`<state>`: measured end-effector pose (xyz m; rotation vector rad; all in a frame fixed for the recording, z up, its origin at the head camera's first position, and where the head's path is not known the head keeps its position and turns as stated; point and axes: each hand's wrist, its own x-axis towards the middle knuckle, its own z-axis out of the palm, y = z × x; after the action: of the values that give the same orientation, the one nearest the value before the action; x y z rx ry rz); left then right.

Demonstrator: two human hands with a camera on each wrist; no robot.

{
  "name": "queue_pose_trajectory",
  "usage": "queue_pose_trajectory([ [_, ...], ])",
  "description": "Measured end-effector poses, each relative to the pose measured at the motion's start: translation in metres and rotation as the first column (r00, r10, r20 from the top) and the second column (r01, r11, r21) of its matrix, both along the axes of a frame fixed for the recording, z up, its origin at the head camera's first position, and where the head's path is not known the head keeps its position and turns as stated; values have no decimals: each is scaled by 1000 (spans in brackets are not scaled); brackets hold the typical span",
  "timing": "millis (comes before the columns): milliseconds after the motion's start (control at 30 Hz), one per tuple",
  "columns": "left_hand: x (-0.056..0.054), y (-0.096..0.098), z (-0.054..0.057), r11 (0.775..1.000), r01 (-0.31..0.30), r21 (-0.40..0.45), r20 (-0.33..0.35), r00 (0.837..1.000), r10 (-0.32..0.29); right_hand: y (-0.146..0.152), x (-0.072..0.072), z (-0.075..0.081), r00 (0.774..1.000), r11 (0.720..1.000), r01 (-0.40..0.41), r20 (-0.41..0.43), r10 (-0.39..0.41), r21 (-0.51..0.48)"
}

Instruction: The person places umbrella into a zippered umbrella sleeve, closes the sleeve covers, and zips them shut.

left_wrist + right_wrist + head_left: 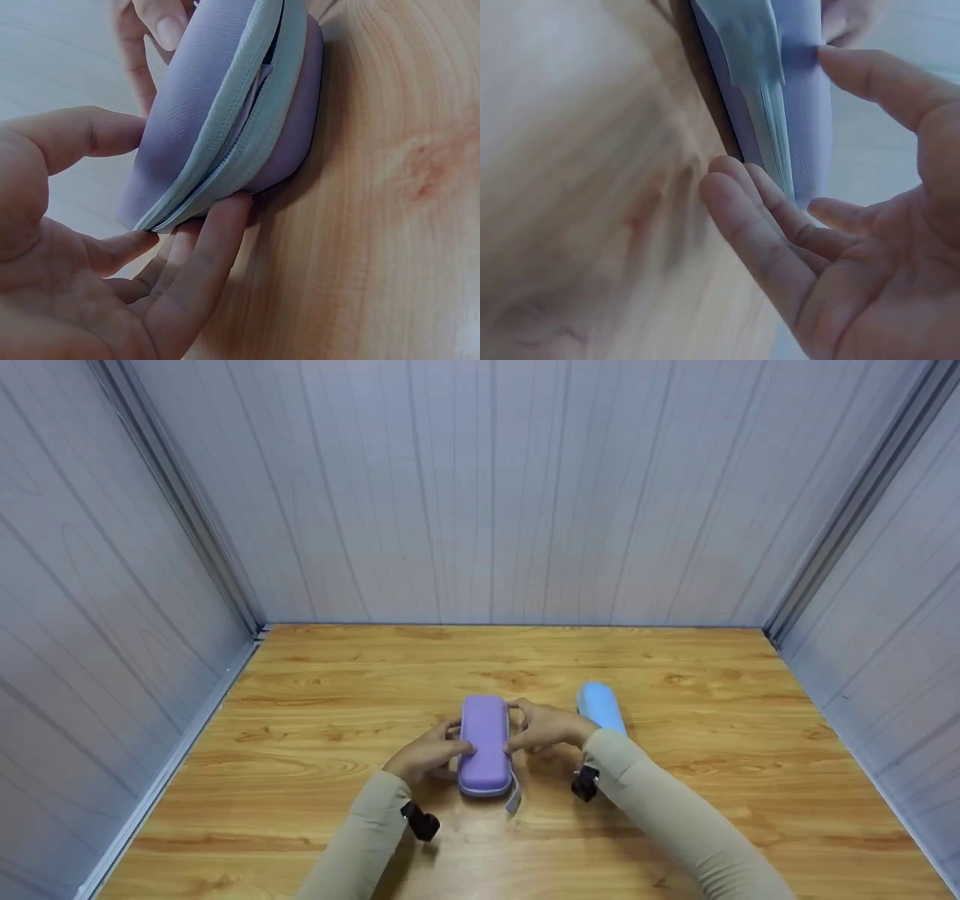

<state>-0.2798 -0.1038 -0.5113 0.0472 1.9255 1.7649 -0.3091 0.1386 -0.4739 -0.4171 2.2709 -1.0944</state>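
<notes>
A purple zip case point(484, 742) with a rounded oblong lid lies lengthwise between both hands. My left hand point(429, 754) holds its left side, the thumb on the lid and the other fingers lower on the side. In the left wrist view, the pale zipper band point(225, 142) has a narrow gap along it. My right hand point(551, 726) touches the right side with thumb and fingertips, its fingers fairly straight and spread. A grey strap point(514, 799) hangs from the case's near right corner and shows blurred in the right wrist view.
A light blue case point(601, 707) lies just beyond the right wrist, partly hidden by the forearm. Both rest on a wood-grain table point(315, 720). Pale panelled walls point(487, 495) enclose its back and sides. A small black camera point(421, 821) sits on the left wrist.
</notes>
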Motion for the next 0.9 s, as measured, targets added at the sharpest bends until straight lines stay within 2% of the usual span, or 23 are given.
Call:
queue_pose_trajectory([
  [300, 0, -1, 1, 999, -12, -31, 6, 1000, 12, -4, -17, -5, 998, 996, 46, -54, -42, 79],
  [433, 1, -1, -1, 999, -2, -41, -12, 1000, 1, -11, -21, -10, 992, 994, 75, -103, -67, 80],
  [633, 0, -1, -2, 1000, 9, -14, -12, 1000, -9, -20, -25, -17, 972, 986, 129, -212, -104, 108],
  [767, 0, -2, -2, 1000, 6, -22, -6, 1000, -6, -22, -27, -20, 953, 978, 138, -291, -87, 159],
  [900, 0, -2, -2, 1000, 2, -29, -1, 1000, -2, -20, -28, -22, 945, 976, 145, -315, -87, 163],
])
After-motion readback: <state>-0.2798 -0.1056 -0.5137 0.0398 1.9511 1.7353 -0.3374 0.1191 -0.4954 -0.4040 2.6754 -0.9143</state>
